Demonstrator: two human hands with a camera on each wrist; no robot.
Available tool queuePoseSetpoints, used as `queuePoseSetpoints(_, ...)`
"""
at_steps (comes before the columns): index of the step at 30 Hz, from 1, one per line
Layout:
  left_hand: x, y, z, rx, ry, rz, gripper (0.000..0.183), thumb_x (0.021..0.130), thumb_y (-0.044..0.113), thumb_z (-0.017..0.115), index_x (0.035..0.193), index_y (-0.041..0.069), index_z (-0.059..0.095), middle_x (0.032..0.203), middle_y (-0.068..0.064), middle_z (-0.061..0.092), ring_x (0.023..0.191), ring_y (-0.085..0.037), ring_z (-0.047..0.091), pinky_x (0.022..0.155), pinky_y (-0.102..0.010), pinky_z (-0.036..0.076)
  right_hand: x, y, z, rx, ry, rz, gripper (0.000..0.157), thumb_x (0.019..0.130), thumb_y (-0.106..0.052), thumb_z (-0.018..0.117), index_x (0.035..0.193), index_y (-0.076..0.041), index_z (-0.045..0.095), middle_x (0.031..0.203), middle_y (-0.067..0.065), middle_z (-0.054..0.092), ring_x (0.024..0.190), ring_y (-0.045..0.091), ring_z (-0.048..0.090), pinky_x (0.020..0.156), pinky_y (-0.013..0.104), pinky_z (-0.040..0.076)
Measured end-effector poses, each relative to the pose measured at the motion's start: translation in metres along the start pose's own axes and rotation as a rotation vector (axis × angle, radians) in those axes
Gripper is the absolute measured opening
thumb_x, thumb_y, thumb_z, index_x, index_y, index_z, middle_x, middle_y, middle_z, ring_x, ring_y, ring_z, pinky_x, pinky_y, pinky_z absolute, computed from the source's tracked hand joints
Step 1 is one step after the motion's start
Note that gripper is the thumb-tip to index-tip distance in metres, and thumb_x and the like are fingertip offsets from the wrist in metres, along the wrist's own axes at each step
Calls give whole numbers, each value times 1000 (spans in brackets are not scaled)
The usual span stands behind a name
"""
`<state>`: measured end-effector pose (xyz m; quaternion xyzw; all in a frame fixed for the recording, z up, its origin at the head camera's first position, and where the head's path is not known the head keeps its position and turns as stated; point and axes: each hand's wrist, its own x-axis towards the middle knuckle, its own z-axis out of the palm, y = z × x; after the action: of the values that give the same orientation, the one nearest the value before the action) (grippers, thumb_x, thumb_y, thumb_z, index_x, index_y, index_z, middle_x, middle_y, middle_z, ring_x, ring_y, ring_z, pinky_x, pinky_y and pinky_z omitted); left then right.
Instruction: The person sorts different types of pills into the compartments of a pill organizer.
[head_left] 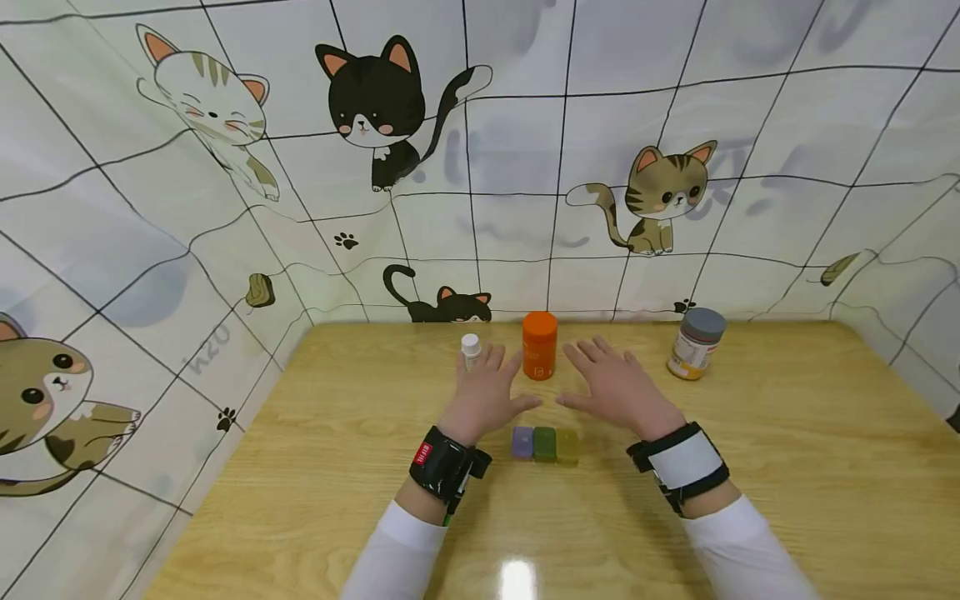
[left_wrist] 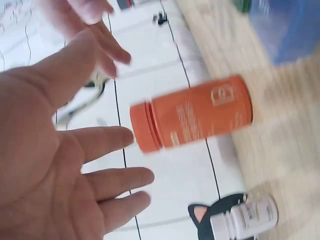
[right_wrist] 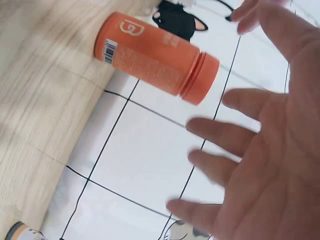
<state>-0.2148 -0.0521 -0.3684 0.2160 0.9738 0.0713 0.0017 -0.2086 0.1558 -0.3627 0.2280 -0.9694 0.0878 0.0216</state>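
Both hands reach forward over the wooden table with fingers spread, holding nothing. My left hand (head_left: 483,396) is nearest a small white bottle (head_left: 470,348), partly hidden behind its fingers in the head view. An orange bottle (head_left: 539,346) stands upright at the back between the two hands; its label shows in the left wrist view. On the other side, my right hand (head_left: 618,387) has its fingertips pointing toward the back edge. Three small blocks, purple (head_left: 522,443), green (head_left: 544,444) and yellow (head_left: 567,447), sit in a row between the wrists.
A jar with a grey lid (head_left: 697,343) stands at the back right of the table (head_left: 337,483). Behind the table hangs a white cloth (head_left: 510,158) printed with cats and grid lines. Light reflects off the table's front part.
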Motion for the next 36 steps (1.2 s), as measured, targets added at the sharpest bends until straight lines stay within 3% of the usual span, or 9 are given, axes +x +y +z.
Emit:
queuePoseSetpoints(4, -6, 11, 6, -46, -55, 121, 68, 78, 42, 72, 133, 9, 48, 133, -13, 48, 120, -25, 42, 99, -41, 36, -9, -6, 9, -60, -23, -162, 58, 80, -36, 70, 120, 3, 55, 114, 21, 58, 101, 33, 55, 82, 47, 48)
queuePoseSetpoints(10, -10, 17, 18, -17, -151, 163, 64, 72, 34, 79, 124, 7, 55, 118, -6, 59, 105, -17, 53, 87, -27, 44, -17, -15, 27, -133, -33, -289, 42, 75, -28, 76, 102, 1, 63, 98, 14, 63, 84, 25, 59, 71, 38, 52)
queuePoseSetpoints(14, -11, 21, 25, 32, -163, 188, 44, 70, 33, 80, 103, 10, 62, 92, 1, 62, 80, -11, 54, 66, -21, 44, -22, -17, 35, -118, -2, -307, 34, 72, -28, 78, 89, -3, 62, 84, 8, 60, 71, 19, 56, 62, 34, 50)
queuePoseSetpoints(18, -12, 26, 30, 81, -168, 180, 32, 70, 33, 80, 81, 13, 59, 71, 6, 51, 62, -8, 45, 52, -20, 36, -25, -18, 42, -80, -4, -291, 28, 71, -26, 79, 79, -7, 60, 71, 0, 52, 60, 13, 46, 53, 31, 44)
queuePoseSetpoints(25, -14, 28, 38, 115, -142, 164, 27, 69, 31, 80, 73, 13, 60, 63, 5, 53, 55, -7, 46, 47, -23, 38, -27, -20, 50, -63, 24, -298, 22, 72, -19, 78, 72, -9, 58, 64, -3, 47, 55, 9, 42, 49, 27, 40)
queuePoseSetpoints(36, -14, 27, 38, 100, -92, 160, 28, 67, 31, 81, 78, 12, 64, 67, 3, 57, 58, -8, 48, 50, -22, 40, -29, -20, 52, -105, 72, -353, 19, 75, -14, 74, 69, -8, 57, 64, 0, 51, 58, 15, 49, 53, 30, 45)
